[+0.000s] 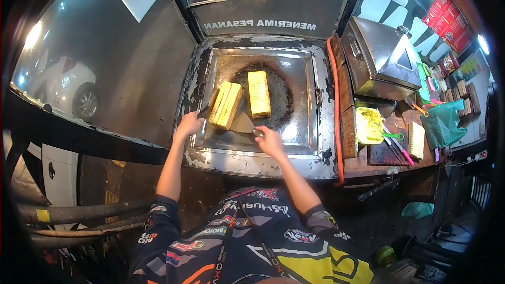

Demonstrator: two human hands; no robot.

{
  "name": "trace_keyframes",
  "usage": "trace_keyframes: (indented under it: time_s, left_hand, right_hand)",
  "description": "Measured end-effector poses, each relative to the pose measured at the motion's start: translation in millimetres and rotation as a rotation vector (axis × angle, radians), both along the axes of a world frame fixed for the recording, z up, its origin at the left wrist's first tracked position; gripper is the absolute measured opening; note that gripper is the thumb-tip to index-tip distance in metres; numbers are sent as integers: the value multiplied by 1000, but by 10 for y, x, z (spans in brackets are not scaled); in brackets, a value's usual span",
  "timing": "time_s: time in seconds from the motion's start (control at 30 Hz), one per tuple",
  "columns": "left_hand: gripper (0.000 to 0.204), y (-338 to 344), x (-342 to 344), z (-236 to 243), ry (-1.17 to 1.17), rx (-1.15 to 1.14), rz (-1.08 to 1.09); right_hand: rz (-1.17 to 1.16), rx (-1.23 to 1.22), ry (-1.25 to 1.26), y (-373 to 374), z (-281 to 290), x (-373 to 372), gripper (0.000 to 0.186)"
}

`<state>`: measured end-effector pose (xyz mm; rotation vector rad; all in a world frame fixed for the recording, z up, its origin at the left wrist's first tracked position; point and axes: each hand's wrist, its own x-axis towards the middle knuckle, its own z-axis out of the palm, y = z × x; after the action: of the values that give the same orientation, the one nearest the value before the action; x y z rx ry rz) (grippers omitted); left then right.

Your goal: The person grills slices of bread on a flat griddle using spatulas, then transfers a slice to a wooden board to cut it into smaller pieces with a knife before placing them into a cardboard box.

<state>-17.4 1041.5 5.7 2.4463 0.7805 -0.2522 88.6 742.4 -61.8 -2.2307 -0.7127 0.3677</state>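
Two yellow, grill-marked blocks of bread are on a square metal griddle point(305, 126). My left hand point(190, 124) is closed round the dark handle of a spatula point(212, 100), whose blade stands against the left side of the nearer bread block point(225, 106). In my right hand point(269, 141) is the handle of a second, wide-bladed spatula point(242, 122), its blade against that block's right side. The block tilts a little between the two blades. Just right of it the other bread block point(259, 94) lies by itself, touched by neither hand.
An orange hose point(338, 121) runs along the griddle's right edge. Beyond it, a wooden counter holds a steel box point(386, 60), a tub of yellow spread point(369, 126), a pink-handled knife point(405, 155), a bread block point(416, 141) and a green plastic bag point(447, 123). Glass panels stand behind and left.
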Motion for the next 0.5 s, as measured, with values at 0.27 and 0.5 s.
trace_keyframes:
  time_s: [0.27,0.5]
  left_hand:
    - [45,337,-207,-64,-41,70,111]
    - [39,317,-18,108,34,-15,-27]
  right_hand:
    - [-7,23,-220,332,672,-295,36]
    - [16,-196,-287,511,726,-56,40]
